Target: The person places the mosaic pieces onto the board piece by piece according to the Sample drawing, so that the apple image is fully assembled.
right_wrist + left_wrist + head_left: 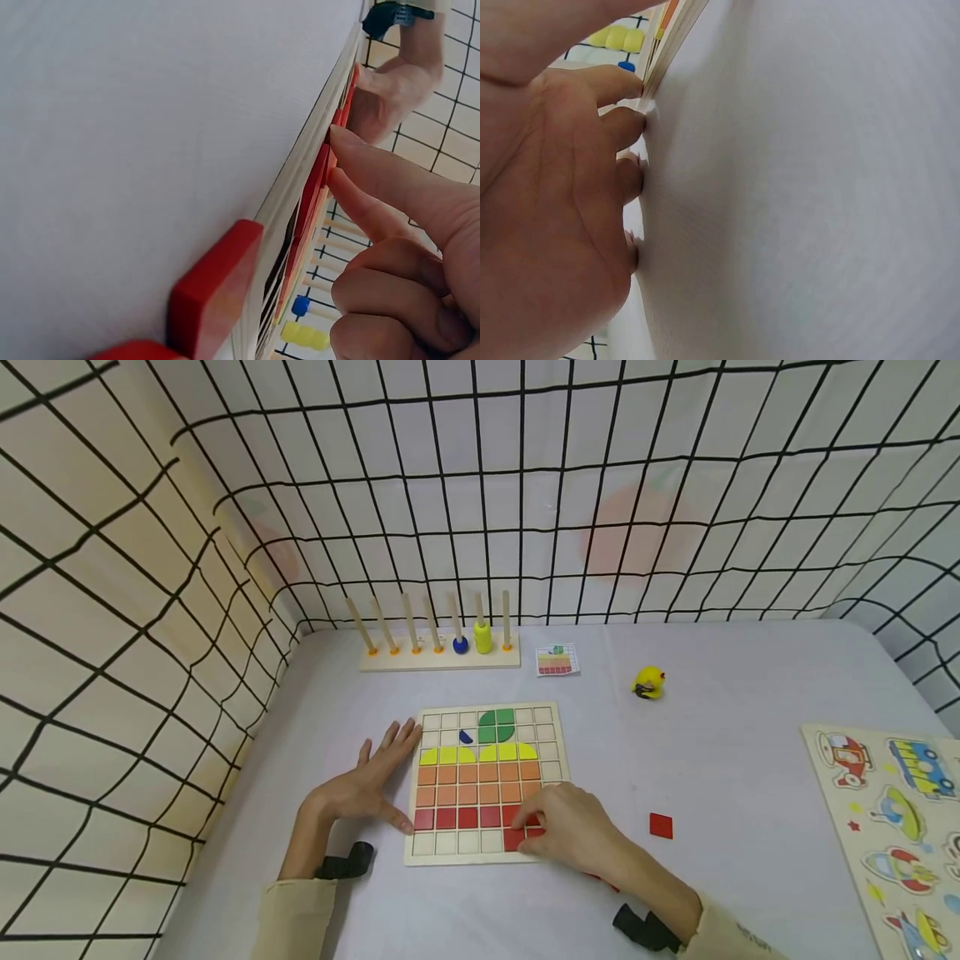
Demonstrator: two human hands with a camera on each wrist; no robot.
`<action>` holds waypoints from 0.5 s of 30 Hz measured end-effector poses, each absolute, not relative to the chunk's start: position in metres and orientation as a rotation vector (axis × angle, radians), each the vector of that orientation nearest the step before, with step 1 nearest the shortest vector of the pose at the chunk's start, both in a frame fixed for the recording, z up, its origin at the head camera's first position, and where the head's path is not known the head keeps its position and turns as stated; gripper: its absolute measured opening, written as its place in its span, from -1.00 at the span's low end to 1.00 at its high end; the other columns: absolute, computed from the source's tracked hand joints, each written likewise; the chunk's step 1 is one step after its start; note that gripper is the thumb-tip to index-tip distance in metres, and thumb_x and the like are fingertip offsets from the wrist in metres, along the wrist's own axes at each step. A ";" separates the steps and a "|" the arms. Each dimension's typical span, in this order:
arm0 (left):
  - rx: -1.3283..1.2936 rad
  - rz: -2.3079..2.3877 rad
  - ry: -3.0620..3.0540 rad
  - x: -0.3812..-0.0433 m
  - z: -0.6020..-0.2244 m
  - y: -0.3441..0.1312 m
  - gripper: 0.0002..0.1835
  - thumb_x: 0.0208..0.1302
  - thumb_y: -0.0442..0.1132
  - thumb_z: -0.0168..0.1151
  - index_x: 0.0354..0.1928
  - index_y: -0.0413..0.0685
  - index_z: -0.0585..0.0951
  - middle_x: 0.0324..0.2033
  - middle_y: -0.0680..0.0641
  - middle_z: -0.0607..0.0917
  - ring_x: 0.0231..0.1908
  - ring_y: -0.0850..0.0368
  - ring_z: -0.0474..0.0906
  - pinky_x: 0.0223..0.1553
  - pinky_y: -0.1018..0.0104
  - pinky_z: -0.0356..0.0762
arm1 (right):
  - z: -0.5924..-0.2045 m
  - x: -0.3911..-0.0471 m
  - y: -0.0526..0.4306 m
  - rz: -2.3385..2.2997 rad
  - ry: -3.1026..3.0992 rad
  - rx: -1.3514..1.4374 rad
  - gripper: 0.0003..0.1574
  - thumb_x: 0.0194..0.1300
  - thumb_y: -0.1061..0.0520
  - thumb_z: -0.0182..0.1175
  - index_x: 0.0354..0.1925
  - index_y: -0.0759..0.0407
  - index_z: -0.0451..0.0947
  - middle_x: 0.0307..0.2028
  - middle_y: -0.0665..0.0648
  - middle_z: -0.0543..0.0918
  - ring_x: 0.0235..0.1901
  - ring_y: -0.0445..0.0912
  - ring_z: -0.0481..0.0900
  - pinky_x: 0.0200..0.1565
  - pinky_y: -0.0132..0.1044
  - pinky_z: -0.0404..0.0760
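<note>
A wooden grid board [467, 843] lies on the table, filled with colored tiles: green leaf shapes [497, 726], yellow pieces [447, 755], orange squares [467, 793] and red squares [446, 818]. At its left edge rests my left hand [360, 793], fingers spread, thumb and fingertips touching the board. Over the lower right corner, my right hand [573, 827] pinches a red square tile [513, 840] in the bottom row between thumb and index finger. In the right wrist view, the other fingers of the right hand [405, 247] are curled in. A small blue piece [466, 737] sits near the leaves.
One loose red square [661, 826] lies right of the board; more red pieces [139, 351] show partly near the right wrist. Behind stand a peg rack [440, 662] with beads, a small pattern card [557, 660] and a yellow duck [648, 682]. A picture puzzle board [840, 810] lies far right. Black netting [480, 485] surrounds the table.
</note>
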State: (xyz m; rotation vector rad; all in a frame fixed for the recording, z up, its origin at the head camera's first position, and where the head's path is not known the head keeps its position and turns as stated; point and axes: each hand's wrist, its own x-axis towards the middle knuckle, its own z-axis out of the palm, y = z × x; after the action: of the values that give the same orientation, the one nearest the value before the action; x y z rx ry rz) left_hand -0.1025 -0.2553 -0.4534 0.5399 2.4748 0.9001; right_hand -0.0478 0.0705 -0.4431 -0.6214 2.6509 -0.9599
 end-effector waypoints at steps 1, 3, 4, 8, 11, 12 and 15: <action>0.542 0.901 2.475 -0.103 -0.453 -0.255 0.60 -0.30 -0.01 0.79 0.68 -0.07 -0.18 0.67 -0.20 -0.32 0.64 -0.25 -0.57 0.50 -0.44 -0.66 | -0.443 -0.047 0.070 -0.950 2.663 -0.626 -0.77 -0.05 0.19 0.65 -0.36 0.04 0.83 -0.60 -0.09 0.61 -0.47 -0.20 0.45 -0.49 -0.40 0.30; 0.546 0.901 2.474 -0.103 -0.453 -0.255 0.60 -0.30 0.00 0.78 0.68 -0.07 -0.18 0.67 -0.20 -0.32 0.64 -0.25 -0.57 0.50 -0.44 -0.66 | -0.442 -0.046 0.071 -0.939 2.677 -0.638 -0.78 -0.06 0.18 0.65 -0.36 0.06 0.84 -0.50 -0.04 0.74 -0.39 -0.17 0.55 -0.45 -0.38 0.38; 0.545 0.901 2.473 -0.103 -0.452 -0.255 0.60 -0.30 0.00 0.78 0.68 -0.07 -0.18 0.67 -0.20 -0.32 0.64 -0.25 -0.58 0.50 -0.44 -0.66 | -0.442 -0.046 0.071 -0.940 2.680 -0.647 -0.77 -0.06 0.19 0.65 -0.35 0.07 0.84 -0.46 -0.02 0.79 -0.36 -0.14 0.60 -0.44 -0.38 0.40; 0.545 0.893 2.475 -0.102 -0.452 -0.255 0.60 -0.29 0.00 0.78 0.68 -0.07 -0.19 0.67 -0.21 -0.33 0.64 -0.25 -0.58 0.50 -0.45 -0.67 | -0.442 -0.045 0.072 -0.965 2.662 -0.685 -0.76 -0.03 0.19 0.64 -0.30 0.10 0.85 -0.38 0.01 0.84 -0.36 -0.16 0.62 -0.49 -0.41 0.35; 0.545 0.890 2.477 -0.102 -0.452 -0.255 0.60 -0.29 0.00 0.78 0.68 -0.06 -0.19 0.67 -0.20 -0.33 0.64 -0.25 -0.58 0.50 -0.44 -0.67 | -0.439 -0.046 0.078 -0.985 2.624 -0.681 -0.74 0.04 0.15 0.61 -0.23 0.07 0.86 -0.58 -0.07 0.70 -0.55 -0.23 0.46 -0.56 -0.44 0.24; 0.546 0.891 2.477 -0.102 -0.452 -0.255 0.60 -0.28 -0.01 0.78 0.68 -0.07 -0.19 0.67 -0.20 -0.33 0.64 -0.25 -0.58 0.50 -0.44 -0.67 | -0.438 -0.048 0.082 -0.988 2.612 -0.665 -0.73 0.07 0.12 0.59 -0.19 0.04 0.85 -0.65 -0.10 0.61 -0.61 -0.24 0.39 -0.57 -0.44 0.22; 0.544 0.889 2.476 -0.103 -0.452 -0.255 0.59 -0.28 -0.01 0.78 0.68 -0.06 -0.19 0.67 -0.20 -0.32 0.64 -0.25 -0.58 0.50 -0.44 -0.67 | -0.432 -0.053 0.102 -0.999 2.604 -0.576 -0.73 0.13 0.06 0.56 -0.14 0.00 0.84 -0.77 -0.12 0.29 -0.72 -0.25 0.20 -0.60 -0.46 0.15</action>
State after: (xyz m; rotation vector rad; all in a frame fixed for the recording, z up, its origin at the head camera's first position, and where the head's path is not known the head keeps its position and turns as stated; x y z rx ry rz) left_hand -0.1025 -0.2550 -0.4522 0.5442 2.4763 0.8887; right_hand -0.0525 0.1024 -0.4322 -0.5758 2.6041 -0.9991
